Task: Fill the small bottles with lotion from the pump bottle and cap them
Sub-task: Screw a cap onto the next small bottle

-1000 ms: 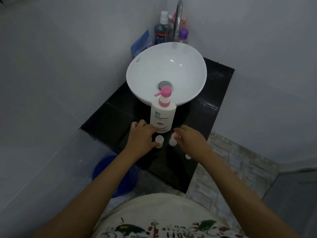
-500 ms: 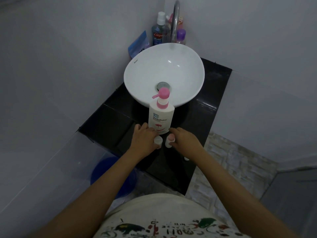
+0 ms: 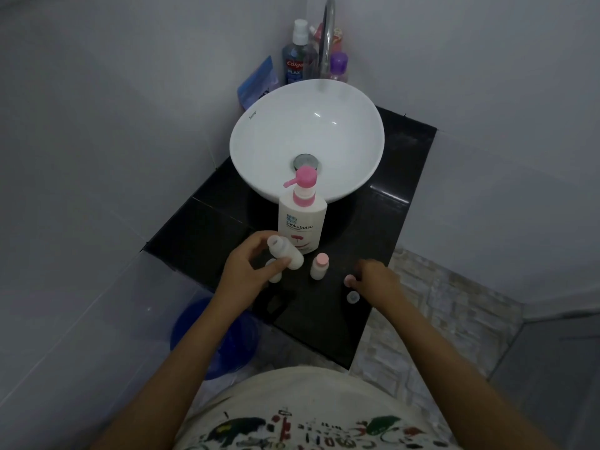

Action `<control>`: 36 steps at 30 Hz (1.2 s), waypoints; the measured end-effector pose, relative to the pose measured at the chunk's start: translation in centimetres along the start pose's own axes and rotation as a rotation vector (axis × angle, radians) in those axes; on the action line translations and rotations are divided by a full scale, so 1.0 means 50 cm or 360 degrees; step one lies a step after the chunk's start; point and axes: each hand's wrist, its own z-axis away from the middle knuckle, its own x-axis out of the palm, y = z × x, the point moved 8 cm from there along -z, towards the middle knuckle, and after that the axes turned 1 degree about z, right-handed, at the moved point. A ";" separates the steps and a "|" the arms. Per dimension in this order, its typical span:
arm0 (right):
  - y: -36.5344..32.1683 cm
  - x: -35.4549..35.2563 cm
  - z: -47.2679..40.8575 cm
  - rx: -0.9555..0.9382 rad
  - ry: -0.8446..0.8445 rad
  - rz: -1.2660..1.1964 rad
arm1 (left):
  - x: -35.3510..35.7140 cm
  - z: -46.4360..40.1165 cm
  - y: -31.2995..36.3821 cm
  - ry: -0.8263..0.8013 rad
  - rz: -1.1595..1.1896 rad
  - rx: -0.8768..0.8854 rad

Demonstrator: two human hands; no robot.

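An uncapped small bottle [image 3: 285, 253] is held tilted in the left hand [image 3: 251, 271], thumb and fingers curled round its body, just in front of the pump bottle [image 3: 302, 219]. Two more small bottles stand on the black counter [image 3: 383, 222]: one [image 3: 274, 271] partly hidden behind the left hand, one with a pink cap [image 3: 318, 266] beside it. The right hand [image 3: 373, 280] is lowered near a loose cap [image 3: 352, 297], a pale cap-like piece seemingly pinched at its fingertips [image 3: 349, 280]; the grip cannot be told for certain. The small bottles are judged light, thin-walled and easily tipped, best taken round the body. The pump bottle is judged heavier and stable, best pressed from the pink head.
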 end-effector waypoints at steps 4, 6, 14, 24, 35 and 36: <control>-0.004 0.030 -0.013 0.0040 -0.0112 0.0039 | -0.012 0.020 0.013 0.0056 0.0332 -0.0101; -0.007 0.032 -0.013 0.0025 -0.0071 -0.0008 | -0.020 0.027 0.012 0.0105 0.0453 -0.0149; -0.022 -0.142 0.089 -0.0064 0.0376 -0.1310 | -0.017 0.047 0.030 0.0063 0.0431 -0.0193; -0.150 -0.253 0.227 -0.0780 0.0135 -0.1541 | 0.022 0.040 0.063 -0.0115 0.0428 -0.0131; -0.144 -0.241 0.236 -0.0707 0.0116 -0.1346 | 0.044 0.046 0.083 -0.0204 0.0383 -0.0077; -0.144 -0.241 0.236 -0.0674 0.0155 -0.1314 | 0.044 0.047 0.085 -0.0212 0.0389 -0.0076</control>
